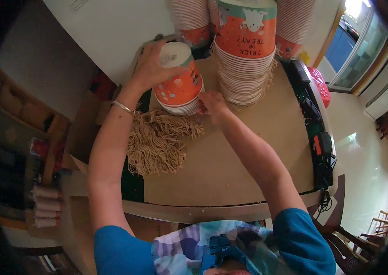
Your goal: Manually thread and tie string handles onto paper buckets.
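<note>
A short stack of orange and green paper buckets (178, 89) stands upside down on the table, white rims at the bottom. My left hand (150, 68) wraps over its upturned base from the left, thumb across the near side. At the stack's lower right rim my right hand (213, 104) has its fingers drawn together; whatever they pinch is hidden. A loose bundle of tan twine pieces (159, 142) lies in front of the stack, below my left wrist. To the right rises a taller stack of the same buckets (246, 34), upside down, with twine strands hanging by the rims.
More nested buckets in clear wrap (191, 23) stand at the back by the white wall. A brown board (221, 169) covers the table. Along its right edge lie black devices with cables (323, 146). A red perforated basket (318, 87) sits beyond that edge.
</note>
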A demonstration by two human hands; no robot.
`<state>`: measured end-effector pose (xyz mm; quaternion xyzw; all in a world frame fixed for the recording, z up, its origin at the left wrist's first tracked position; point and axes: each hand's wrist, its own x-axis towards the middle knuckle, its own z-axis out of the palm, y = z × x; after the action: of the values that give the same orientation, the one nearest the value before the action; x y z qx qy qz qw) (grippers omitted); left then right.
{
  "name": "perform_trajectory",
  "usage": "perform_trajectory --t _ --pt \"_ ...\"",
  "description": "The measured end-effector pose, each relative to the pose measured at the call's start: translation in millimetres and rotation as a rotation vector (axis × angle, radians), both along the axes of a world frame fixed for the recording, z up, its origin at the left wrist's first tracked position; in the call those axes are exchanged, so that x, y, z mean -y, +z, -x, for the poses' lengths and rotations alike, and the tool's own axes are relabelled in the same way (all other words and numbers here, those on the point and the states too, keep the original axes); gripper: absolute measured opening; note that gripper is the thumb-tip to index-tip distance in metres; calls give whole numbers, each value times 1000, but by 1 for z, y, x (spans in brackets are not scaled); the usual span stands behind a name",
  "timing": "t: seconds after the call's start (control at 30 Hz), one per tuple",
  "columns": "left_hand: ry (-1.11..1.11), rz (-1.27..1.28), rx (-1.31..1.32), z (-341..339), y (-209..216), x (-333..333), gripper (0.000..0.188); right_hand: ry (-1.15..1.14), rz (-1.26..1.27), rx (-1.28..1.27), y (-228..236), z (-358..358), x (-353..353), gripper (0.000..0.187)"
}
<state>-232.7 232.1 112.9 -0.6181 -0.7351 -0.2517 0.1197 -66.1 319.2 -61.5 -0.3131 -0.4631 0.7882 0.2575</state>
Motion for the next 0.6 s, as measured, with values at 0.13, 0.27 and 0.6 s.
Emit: perform_trajectory --t 0.13,0.27,0.6 --pt "65 -79 -17 23 14 4 100 -82 37 119 7 13 10 18" --pt "21 -233 351 43 93 31 99 37 57 137 10 12 4 17" --pt "-77 -544 923 -21 131 193 61 389 -239 -24 30 -70 -6 12"
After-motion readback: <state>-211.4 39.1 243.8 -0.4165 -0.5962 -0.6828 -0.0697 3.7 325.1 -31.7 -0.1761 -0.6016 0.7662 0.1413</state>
